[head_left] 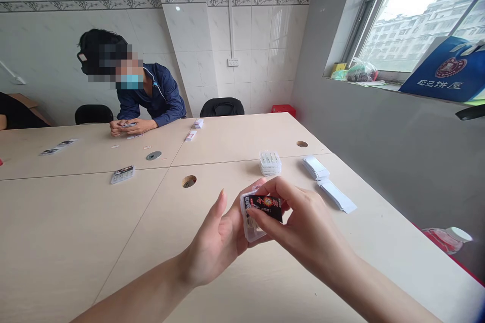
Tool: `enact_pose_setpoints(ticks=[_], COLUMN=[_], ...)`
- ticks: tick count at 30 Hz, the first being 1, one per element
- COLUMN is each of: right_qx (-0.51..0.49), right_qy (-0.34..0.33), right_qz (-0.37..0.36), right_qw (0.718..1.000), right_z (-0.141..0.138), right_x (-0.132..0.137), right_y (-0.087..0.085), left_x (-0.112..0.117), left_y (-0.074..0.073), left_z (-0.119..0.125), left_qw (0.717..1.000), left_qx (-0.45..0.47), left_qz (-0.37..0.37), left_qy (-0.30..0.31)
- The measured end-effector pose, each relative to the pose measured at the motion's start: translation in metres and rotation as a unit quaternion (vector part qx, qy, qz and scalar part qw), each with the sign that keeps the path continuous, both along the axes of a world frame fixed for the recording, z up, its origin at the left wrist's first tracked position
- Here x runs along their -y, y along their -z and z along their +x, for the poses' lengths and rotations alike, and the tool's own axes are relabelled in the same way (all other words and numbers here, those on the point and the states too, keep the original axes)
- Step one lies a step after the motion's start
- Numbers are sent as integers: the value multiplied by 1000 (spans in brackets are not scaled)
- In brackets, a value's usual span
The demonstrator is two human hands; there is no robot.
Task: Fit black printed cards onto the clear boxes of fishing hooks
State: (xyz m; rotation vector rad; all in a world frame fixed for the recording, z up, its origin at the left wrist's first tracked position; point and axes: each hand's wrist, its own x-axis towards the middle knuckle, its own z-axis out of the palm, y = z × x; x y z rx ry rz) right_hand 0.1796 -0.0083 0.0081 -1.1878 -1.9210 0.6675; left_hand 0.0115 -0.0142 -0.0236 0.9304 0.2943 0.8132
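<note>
My left hand (214, 242) holds a small clear plastic box (252, 234) from behind and below, its thumb lifted away from the box. Pinched between the thumb and fingers of my right hand (303, 217) is a black printed card (270, 203) with a red and orange design. The card lies over the face of the box, partly covering it; whether it is inside the rim I cannot tell. Just beyond my hands stands a stack of clear plastic boxes (270, 162). White cards (336, 195) lie in stacks to the right of it.
Across the table (125, 242), a masked person (151, 93) leans on it, handling something small. Another filled clear box (123, 174) lies at left, near a metal disc (153, 155) and a cable hole (189, 181). A capped bottle (450, 238) stands beyond the right edge.
</note>
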Motion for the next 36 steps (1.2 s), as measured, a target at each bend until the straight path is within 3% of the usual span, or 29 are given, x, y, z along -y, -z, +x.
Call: enact_pose_setpoints(ticks=[20,28,36], right_qx=[8,32,27], right_qy=[-13,0,-2], right_qz=[-17,-14,-9], right_qw=[1000,999,1000], right_z=[2,-1,-1], right_x=[1,1,2], right_y=[-2,-1,3], left_x=[-2,-8,-6], left_y=[0,2,3], left_z=[0,-3,-2], left_qw=[1000,999,999], left_qx=[2,0,-13], left_qz=[-9,-52,-31], left_qy=[4,-14,-43])
